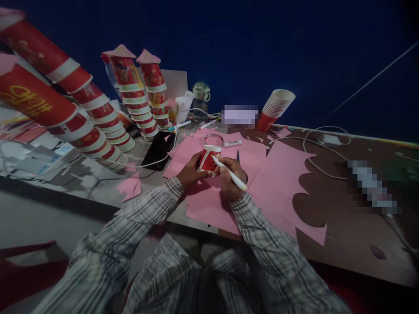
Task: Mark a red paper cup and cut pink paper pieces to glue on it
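My left hand [191,171] grips a red and white paper cup [209,159] from its left side. In my right hand [231,178] is a white marker [233,174], its tip touching or very close to the cup's printed red side. Pink paper sheets [209,205] lie under both hands. Just behind the cup rests a roll of tape [214,139], partly hidden by it. A white marker cap [232,143] lies to the right of the roll. Beside my right hand a dark pointed tool [238,156] shows in part.
Towers of stacked red cups with pink cone tops [128,89] rise on the left. A black phone [159,150] lies near them. Nested cups [276,109] lean at the back, near a clear bottle [200,101]. White cables [322,170] cross the table's right side.
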Demonstrator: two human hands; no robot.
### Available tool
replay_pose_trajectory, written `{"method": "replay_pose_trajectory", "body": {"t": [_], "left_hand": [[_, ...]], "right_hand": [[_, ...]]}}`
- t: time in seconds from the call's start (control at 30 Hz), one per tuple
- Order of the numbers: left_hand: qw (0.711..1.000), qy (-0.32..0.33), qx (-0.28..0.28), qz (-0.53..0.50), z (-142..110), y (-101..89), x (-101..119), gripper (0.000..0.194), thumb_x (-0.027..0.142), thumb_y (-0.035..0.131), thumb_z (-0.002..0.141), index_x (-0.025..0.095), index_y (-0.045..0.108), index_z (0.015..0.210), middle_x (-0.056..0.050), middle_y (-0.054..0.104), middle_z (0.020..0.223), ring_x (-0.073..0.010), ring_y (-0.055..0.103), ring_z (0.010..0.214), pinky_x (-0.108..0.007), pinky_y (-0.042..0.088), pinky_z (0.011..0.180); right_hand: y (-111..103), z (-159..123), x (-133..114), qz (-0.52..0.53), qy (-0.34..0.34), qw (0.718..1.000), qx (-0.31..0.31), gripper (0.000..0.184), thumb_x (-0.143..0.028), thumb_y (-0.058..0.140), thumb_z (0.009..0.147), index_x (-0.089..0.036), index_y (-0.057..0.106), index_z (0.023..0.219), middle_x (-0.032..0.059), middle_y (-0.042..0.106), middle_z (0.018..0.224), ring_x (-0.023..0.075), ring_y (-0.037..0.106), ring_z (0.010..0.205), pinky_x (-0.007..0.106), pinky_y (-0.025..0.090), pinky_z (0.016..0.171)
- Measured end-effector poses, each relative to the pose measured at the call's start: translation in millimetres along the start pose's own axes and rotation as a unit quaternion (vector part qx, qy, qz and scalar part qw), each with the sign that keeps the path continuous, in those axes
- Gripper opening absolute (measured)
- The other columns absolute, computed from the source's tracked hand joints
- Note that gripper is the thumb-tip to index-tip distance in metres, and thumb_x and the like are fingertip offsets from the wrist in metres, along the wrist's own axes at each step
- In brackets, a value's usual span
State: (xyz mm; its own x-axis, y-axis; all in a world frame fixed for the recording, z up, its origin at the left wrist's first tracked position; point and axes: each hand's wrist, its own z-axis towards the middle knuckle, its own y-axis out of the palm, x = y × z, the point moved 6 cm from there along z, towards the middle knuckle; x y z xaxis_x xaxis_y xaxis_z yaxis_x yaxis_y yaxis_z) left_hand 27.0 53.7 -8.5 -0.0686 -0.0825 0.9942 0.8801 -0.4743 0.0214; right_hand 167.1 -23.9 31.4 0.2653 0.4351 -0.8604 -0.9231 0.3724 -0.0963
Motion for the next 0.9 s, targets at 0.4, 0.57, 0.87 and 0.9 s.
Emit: {"method": "replay_pose_trajectory", "body": {"t": [0.4, 0.57, 0.87, 0.9], "left_hand": [[1.000, -0.003, 0.000, -0.001, 0, 0.7, 0, 0.087, 0.039, 0.088, 0.059, 0.016, 0.049, 0.133, -0.015, 0.057, 0.129, -0.0313, 0.055, 0.119, -0.050, 0.043, 0.103], [1.000, -0.008, -0.001, 0.001, -1, -0.9, -3, 0.091, 0.038, 0.090, 0.058, 0.017, 0.048, 0.135, -0.014, 0.058, 0.128, -0.0320, 0.055, 0.120, -0.051, 0.042, 0.105], [1.000, 0.001, 0.008, 0.006, -1, -1.1, -2, 0.088, 0.038, 0.090, 0.057, 0.018, 0.051, 0.133, -0.013, 0.057, 0.130, -0.0330, 0.054, 0.122, -0.051, 0.042, 0.106], [1.000, 0.000, 0.008, 0.002, 0, -1.0, -2, 0.088, 0.038, 0.089, 0.057, 0.017, 0.050, 0.133, -0.014, 0.057, 0.130, -0.0329, 0.054, 0.122, -0.051, 0.042, 0.105]], "right_hand": [[-3, 2, -15, 0.022, -0.017, 0.999, 0.029, 0.026, -0.043, 0.050, 0.094, -0.021, 0.063, 0.101, 0.0017, 0.066, 0.075, 0.0162, 0.064, 0.066, 0.032, 0.055, 0.062], [-1, 0, -10, 0.001, -0.019, 1.000, 0.016, 0.028, -0.044, 0.051, 0.094, -0.021, 0.063, 0.104, 0.0027, 0.067, 0.078, 0.0167, 0.065, 0.067, 0.033, 0.055, 0.062], [1, 1, -7, -0.002, -0.008, 1.000, 0.015, 0.030, -0.045, 0.053, 0.093, -0.022, 0.063, 0.109, 0.0032, 0.070, 0.081, 0.0168, 0.066, 0.069, 0.033, 0.057, 0.064], [0, 2, -10, 0.009, -0.013, 1.000, 0.017, 0.029, -0.045, 0.052, 0.094, -0.022, 0.063, 0.108, 0.0030, 0.069, 0.080, 0.0166, 0.066, 0.069, 0.033, 0.057, 0.064]]}}
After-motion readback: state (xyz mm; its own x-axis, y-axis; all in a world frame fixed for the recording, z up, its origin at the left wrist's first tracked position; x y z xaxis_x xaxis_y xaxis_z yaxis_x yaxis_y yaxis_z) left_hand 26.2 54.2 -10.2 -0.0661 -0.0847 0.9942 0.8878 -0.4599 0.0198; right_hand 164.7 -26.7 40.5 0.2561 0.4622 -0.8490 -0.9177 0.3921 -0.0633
